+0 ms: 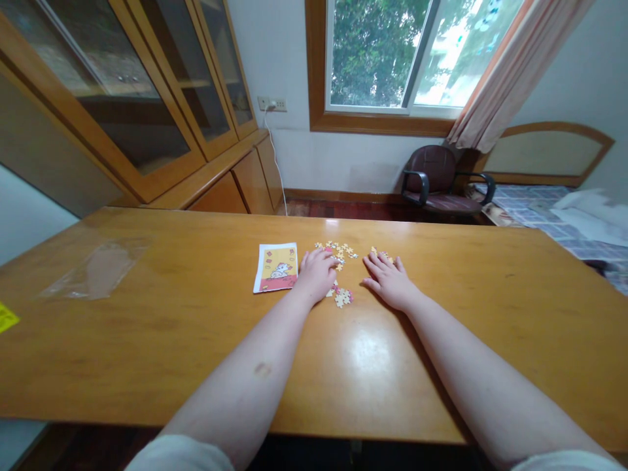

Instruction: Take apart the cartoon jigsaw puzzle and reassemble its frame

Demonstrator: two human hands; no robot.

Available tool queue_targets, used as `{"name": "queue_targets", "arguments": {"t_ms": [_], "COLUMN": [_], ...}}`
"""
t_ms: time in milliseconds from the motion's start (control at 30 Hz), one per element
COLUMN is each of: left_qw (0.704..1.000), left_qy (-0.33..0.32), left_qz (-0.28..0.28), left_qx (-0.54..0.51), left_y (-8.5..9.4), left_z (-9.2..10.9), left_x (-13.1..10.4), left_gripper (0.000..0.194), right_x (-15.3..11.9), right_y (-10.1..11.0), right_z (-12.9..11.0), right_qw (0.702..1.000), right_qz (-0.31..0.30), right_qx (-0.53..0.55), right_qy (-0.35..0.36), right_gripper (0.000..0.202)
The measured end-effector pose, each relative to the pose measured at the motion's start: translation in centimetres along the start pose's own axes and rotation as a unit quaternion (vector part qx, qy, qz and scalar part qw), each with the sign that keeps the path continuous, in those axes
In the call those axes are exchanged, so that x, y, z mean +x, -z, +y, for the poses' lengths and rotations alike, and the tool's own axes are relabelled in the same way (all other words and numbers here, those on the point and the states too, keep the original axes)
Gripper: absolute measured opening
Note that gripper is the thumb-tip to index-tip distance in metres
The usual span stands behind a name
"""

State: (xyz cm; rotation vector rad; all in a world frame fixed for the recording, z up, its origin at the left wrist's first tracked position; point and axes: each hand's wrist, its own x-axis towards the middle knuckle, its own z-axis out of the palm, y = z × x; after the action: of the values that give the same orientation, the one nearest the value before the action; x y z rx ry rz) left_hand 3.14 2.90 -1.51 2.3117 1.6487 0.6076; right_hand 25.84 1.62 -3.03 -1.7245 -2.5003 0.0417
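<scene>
Several small jigsaw pieces (pixel 343 298) lie loose on the wooden table (pixel 196 340), some pale side up, a few pink or yellow. My left hand (pixel 318 273) rests palm down over part of the pile, fingers apart, hiding the pieces beneath it. To the right, my right hand (pixel 389 280) lies flat with spread fingers, its fingertips at a few more pieces (pixel 381 252). Just left of my left hand is a picture card (pixel 277 267) showing a white cartoon animal on yellow and pink.
A clear plastic bag (pixel 101 268) lies at the table's left, with a yellow item (pixel 6 317) at the far left edge. Beyond the table are a glass-door cabinet (pixel 196 78), an office chair (pixel 436 176) and a bed (pixel 534 206).
</scene>
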Motion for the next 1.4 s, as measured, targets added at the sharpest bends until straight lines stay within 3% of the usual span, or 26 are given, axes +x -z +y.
{"name": "queue_targets", "arguments": {"t_ms": [67,233,300,467,667,800,967,1100,1233,1400], "left_qw": [1.000,0.998,0.998,0.997,0.998,0.998,0.997,0.995,0.989,0.987], "left_qy": [-0.015,-0.050,-0.053,-0.060,-0.054,-0.049,-0.061,-0.089,-0.124,-0.118], "left_qz": [0.003,0.021,0.026,0.020,0.009,0.004,-0.002,-0.020,-0.078,-0.109], "left_qx": [-0.016,-0.034,-0.033,-0.033,-0.036,-0.039,-0.044,-0.043,-0.016,0.011], "left_y": [0.1,0.4,0.3,0.1,0.2,0.4,0.3,0.2,0.2,-0.1], "left_z": [0.0,0.0,0.0,-0.2,-0.1,0.0,-0.2,-0.2,0.1,0.0], "left_x": [0.0,0.2,0.3,0.4,0.3,0.3,0.4,0.2,-0.1,-0.3], "left_gripper": [0.035,0.033,0.033,0.033,0.034,0.034,0.034,0.035,0.040,0.042], "right_x": [-0.1,-0.9,-1.1,-0.8,-0.6,-0.3,0.1,0.1,-0.1,-0.7], "right_y": [0.5,1.8,1.8,0.7,0.5,0.5,0.1,-0.1,0.3,1.6], "right_z": [-0.1,-2.3,-3.4,-4.4,-4.1,-3.3,-1.5,-1.2,-1.7,-2.6], "right_qw": [1.000,0.981,0.976,0.974,0.959,0.950,0.972,0.980,0.980,0.973], "right_qz": [0.030,0.064,0.058,0.076,0.091,0.116,0.176,0.144,0.135,0.102], "right_qx": [0.003,0.087,0.106,0.119,0.201,0.255,0.137,0.102,0.109,0.134], "right_qy": [0.001,0.159,0.183,0.175,0.178,0.139,0.069,0.088,0.102,0.155], "right_gripper": [0.057,0.038,0.034,0.025,0.018,0.020,0.019,0.020,0.022,0.023]}}
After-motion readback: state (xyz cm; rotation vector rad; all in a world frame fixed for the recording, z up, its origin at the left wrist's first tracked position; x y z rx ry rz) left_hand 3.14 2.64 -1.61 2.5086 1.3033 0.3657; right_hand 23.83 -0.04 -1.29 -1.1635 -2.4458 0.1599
